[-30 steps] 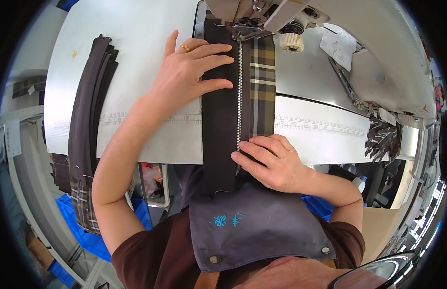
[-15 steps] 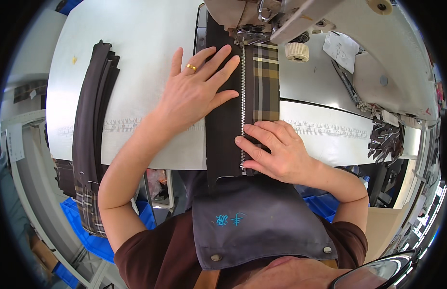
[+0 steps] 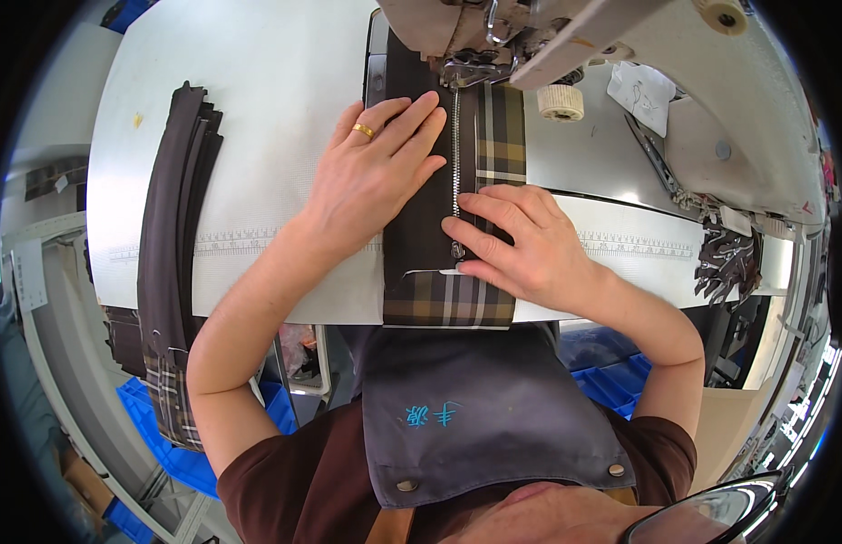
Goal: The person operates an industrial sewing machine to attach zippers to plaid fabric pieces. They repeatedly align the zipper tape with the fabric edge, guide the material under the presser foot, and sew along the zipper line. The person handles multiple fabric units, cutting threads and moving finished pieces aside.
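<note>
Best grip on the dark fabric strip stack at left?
I'd pinch the dark fabric strip stack across its far half, left hand coming from the right: it's long, narrow and supported there by the white table, while its near end overhangs the edge.

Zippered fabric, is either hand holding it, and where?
No hold shows: left hand lies on the dark fabric, right hand touches zipper near its lower end.

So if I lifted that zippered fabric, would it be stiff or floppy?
Probably floppy: the zippered fabric looks thin and lies flat on the table. It may feel stiffer along the zipper, with its row of metallic teeth. The far end might resist lifting, since it runs under the sewing machine.
</note>
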